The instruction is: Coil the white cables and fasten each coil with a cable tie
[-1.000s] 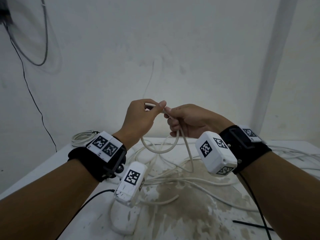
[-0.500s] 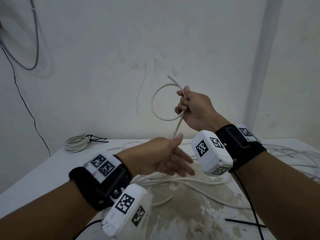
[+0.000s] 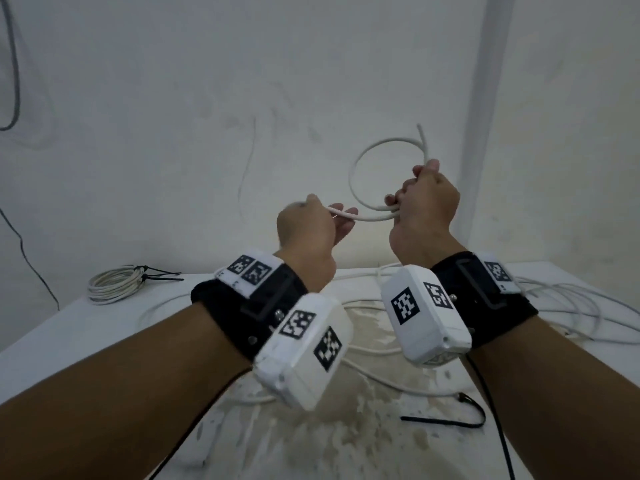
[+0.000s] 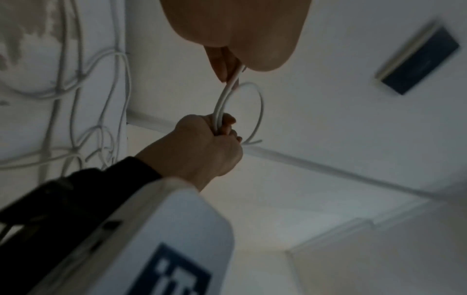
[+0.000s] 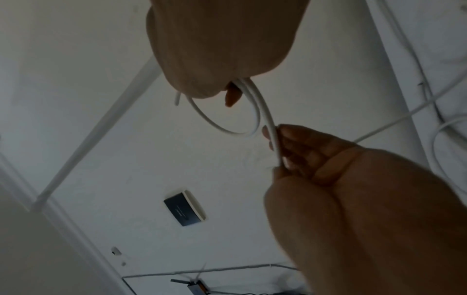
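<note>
Both hands are raised above the white table (image 3: 76, 327). My right hand (image 3: 424, 199) grips a small loop of white cable (image 3: 356, 161), its cut end sticking up above the fist. The same loop shows in the left wrist view (image 4: 260, 111) and the right wrist view (image 5: 222, 127). My left hand (image 3: 311, 223) pinches the running strand (image 3: 360, 216) just left of the fist, between thumb and fingers (image 5: 290, 145). The rest of the cable trails down to loose white cables (image 3: 571, 306) on the table. A black cable tie (image 3: 446, 419) lies near my right forearm.
A finished white coil (image 3: 114, 285) bound with black ties lies at the table's back left corner. Worn, flaking patches mark the table's middle (image 3: 346, 445). A wall stands close behind, with a vertical white pipe (image 3: 485, 98) at right and dark wires (image 3: 14, 64) at left.
My left hand rose from low over the table and took hold of the strand beside the right fist. The right hand kept its loop and lowered slightly.
</note>
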